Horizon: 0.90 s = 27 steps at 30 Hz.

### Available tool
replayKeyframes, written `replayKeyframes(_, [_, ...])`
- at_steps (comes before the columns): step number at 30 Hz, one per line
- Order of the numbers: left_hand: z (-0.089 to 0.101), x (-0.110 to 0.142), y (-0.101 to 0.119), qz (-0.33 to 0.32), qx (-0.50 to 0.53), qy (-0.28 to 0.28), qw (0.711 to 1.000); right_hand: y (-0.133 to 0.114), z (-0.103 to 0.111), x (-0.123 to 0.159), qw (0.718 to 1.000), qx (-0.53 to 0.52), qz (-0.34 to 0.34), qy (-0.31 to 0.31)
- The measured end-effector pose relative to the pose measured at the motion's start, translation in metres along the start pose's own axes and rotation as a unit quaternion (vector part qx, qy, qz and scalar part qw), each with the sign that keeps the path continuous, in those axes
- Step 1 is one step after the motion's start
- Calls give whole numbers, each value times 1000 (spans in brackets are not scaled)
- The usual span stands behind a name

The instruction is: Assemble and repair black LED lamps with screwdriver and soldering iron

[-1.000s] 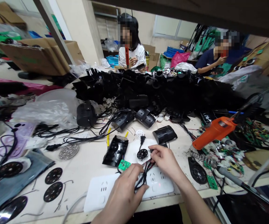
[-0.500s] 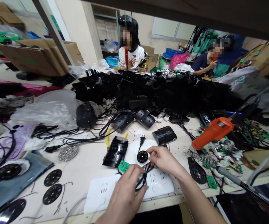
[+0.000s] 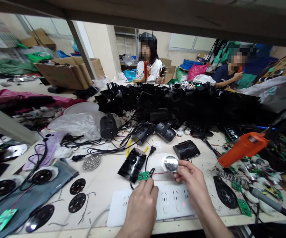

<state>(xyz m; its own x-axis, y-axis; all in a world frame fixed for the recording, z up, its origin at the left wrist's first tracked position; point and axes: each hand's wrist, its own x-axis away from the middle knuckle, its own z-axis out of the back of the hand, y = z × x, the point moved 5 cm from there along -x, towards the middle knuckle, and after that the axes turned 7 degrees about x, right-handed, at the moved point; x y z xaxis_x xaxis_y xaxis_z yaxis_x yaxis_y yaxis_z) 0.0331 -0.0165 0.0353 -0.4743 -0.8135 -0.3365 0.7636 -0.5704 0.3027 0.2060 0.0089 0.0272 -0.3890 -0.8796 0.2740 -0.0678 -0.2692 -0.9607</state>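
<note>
My right hand (image 3: 193, 178) pinches the edge of a round disc (image 3: 170, 163), its shiny silvery face turned up. Thin red wires run from the disc to a small green circuit board (image 3: 143, 176). The board's lower edge is gripped in the curled fingers of my left hand (image 3: 143, 203). A black cable with a plug (image 3: 152, 151) passes by the board. Just behind my left hand lies an open black plastic housing (image 3: 133, 165). Under both hands is a white power strip (image 3: 166, 201).
An orange-handled electric screwdriver (image 3: 244, 148) hangs at right, above loose parts. A soldering iron (image 3: 269, 200) lies below it. Black discs (image 3: 77, 202) and a dish of screws (image 3: 91, 163) are at left. A heap of black housings (image 3: 182, 102) spans the back; two people sit beyond.
The disc has turned from its black slotted face to its shiny face, now in my right hand. My left fingers have closed in at the circuit board. The camera view has shifted left.
</note>
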Motion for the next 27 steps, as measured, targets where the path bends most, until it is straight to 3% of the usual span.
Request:
replayKeyframes(4, [4,-1,8,-22,83,-57,995,24,20,17,998,14,1,58])
replayKeyframes(8, [16,-21,0,9,180,-107,978,39,42,26,992,54,0,111])
replayKeyframes(11, [26,-66,-17,13,183,-122,975,40,44,28,993,77,-3,87])
replayKeyframes(14, [26,-127,-36,26,70,-133,988,41,33,31,999,43,-16,28])
replayKeyframes(17, [6,-176,-45,18,32,-177,984,42,24,31,999,49,-2,5])
replayKeyframes(19, [-14,-192,-48,16,13,-233,972,42,21,28,996,94,7,3])
replayKeyframes(23, [-46,-200,-57,16,-8,-333,943,39,23,15,984,176,10,-3])
replayKeyframes(27, [-57,-199,-68,-3,-10,-406,914,34,26,3,966,258,16,-12])
